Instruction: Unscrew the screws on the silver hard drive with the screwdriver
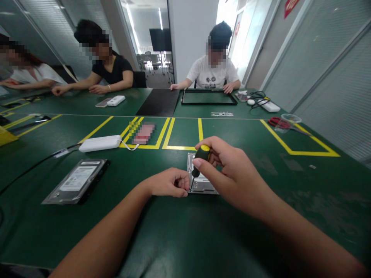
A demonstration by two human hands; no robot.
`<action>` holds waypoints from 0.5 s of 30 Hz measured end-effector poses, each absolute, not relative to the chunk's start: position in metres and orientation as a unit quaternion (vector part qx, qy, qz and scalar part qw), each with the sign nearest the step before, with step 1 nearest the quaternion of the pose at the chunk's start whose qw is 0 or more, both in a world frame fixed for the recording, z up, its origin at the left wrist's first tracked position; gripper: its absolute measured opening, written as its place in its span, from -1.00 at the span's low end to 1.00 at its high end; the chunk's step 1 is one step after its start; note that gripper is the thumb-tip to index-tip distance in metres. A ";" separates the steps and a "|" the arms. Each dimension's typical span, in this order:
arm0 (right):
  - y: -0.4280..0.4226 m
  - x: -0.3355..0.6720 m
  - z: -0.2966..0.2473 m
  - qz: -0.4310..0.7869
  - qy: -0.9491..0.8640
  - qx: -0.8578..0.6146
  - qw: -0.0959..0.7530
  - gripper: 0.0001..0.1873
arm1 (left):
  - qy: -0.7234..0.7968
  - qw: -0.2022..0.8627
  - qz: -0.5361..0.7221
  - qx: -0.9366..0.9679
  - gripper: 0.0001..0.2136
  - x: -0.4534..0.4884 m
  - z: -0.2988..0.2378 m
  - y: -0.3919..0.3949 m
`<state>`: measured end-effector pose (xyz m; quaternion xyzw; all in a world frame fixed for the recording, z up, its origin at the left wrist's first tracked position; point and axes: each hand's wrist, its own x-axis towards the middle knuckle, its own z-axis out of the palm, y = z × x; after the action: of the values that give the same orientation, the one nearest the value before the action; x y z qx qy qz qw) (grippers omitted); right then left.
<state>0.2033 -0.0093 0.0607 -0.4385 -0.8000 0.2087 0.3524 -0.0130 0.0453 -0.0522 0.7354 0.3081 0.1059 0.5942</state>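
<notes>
Lying at left on the table (179, 235), the outer hard drive (77, 177) sits label up, no hand or tool on it; judged not in work. Rightward, the middle hard drive (204, 186) is in work: screwdriver (203, 153) tip at its near left corner, so the step looks under way, not finished. Share done: cannot tell. Left hand (171, 183): fingers curled in beside that corner; cannot tell whether they pinch anything. Right hand (233, 166): thumb and fingers pinching the tilted screwdriver's handle; the middle hard drive lies below and left of it, partly covered.
</notes>
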 end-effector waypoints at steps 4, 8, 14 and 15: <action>-0.008 0.203 0.055 0.193 -0.802 -0.433 0.363 -0.85 | 0.306 0.590 0.105 0.740 -0.84 -0.014 -0.056 0.046; -0.009 0.201 0.050 0.189 -0.810 -0.423 0.361 -0.84 | 0.308 0.589 0.097 0.741 -0.83 -0.015 -0.057 0.046; -0.007 0.196 0.044 0.194 -0.818 -0.413 0.349 -0.84 | 0.321 0.581 0.096 0.742 -0.84 -0.015 -0.053 0.044; -0.007 0.196 0.043 0.193 -0.819 -0.413 0.349 -0.84 | 0.322 0.579 0.096 0.743 -0.84 -0.015 -0.053 0.044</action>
<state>0.1956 -0.0069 0.0429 -0.4126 -0.8189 0.1929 0.3493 -0.0145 0.0444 -0.0531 0.7427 0.3219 0.0960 0.5793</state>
